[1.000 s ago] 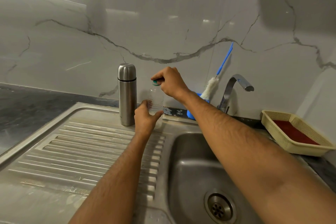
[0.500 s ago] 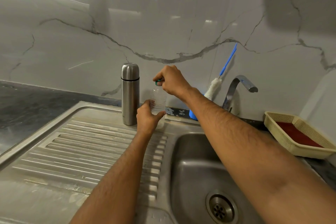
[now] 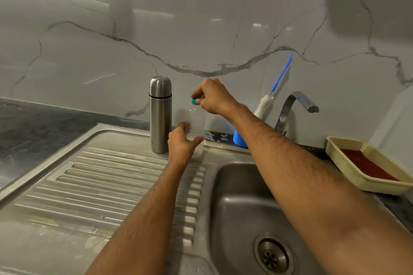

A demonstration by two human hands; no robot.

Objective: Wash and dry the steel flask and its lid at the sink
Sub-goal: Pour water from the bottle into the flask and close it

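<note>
The left hand [image 3: 182, 144] grips a clear bottle [image 3: 196, 123] beside the upright steel flask [image 3: 160, 116]; the right hand [image 3: 213, 96] pinches its teal cap [image 3: 193, 101], seemingly still seated.

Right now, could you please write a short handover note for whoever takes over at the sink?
Left hand grips the clear plastic bottle low on its body; right hand pinches its teal cap.
Steel flask stands upright on the drainboard, lid on, untouched, left of the bottle.
Bottle brush stands in a blue holder by the tap.
Done: nothing on the flask shows yet.
Left: open, wash and dry flask and lid.
</note>
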